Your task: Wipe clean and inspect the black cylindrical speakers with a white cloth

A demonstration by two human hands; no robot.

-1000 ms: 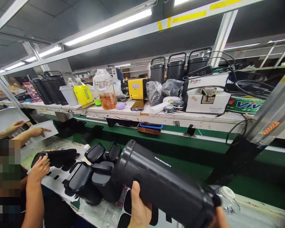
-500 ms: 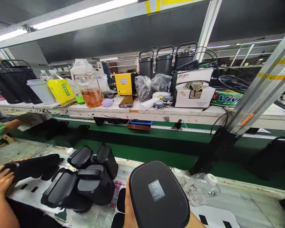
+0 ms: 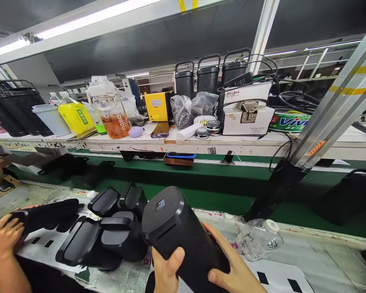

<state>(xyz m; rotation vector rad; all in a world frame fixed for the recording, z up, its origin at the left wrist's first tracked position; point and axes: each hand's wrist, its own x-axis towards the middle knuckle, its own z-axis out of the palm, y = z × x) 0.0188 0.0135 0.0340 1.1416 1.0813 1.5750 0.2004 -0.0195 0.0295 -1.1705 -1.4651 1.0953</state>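
- Long black rounded-square container (image 3: 183, 240) is nearest the camera, held in both hands above the bench (image 3: 320, 252), tilted, flat labelled end up and to the left.
- Left hand (image 3: 165, 270) grips its near left side, thumb bent against the wall; the rest of the fingers are partly hidden.
- Right hand (image 3: 234, 264) clasps the other side, fingers along the far wall, thumb on the near one; container pinched between.
- White sheet with black rectangles (image 3: 271, 272) lies on the bench, just beside the right hand.
- Four black units with glossy rounded tops (image 3: 122, 238) cluster left of the container, close together.
- At far left, another person's hand (image 3: 4, 236) touches a dark elongated unit (image 3: 49, 213).
- Clear plastic jar with white lid (image 3: 259, 240) is on the bench, right of the container.
- Brown tray with blue rim (image 3: 179, 159) sits below the shelf edge.
- White shelf (image 3: 247, 151) spans behind: from the left, pale cup (image 3: 53, 121), yellow bottle (image 3: 76, 116), clear jug with amber liquid (image 3: 116, 124), purple lump (image 3: 136, 131), dark phone (image 3: 160, 129), yellow box (image 3: 158, 106), clear bags (image 3: 183, 112), round tins (image 3: 213, 127), white latched box (image 3: 262, 121), green pack (image 3: 289, 122).
- Three black handled units (image 3: 207, 81) stand upright behind the bags and white latched box.
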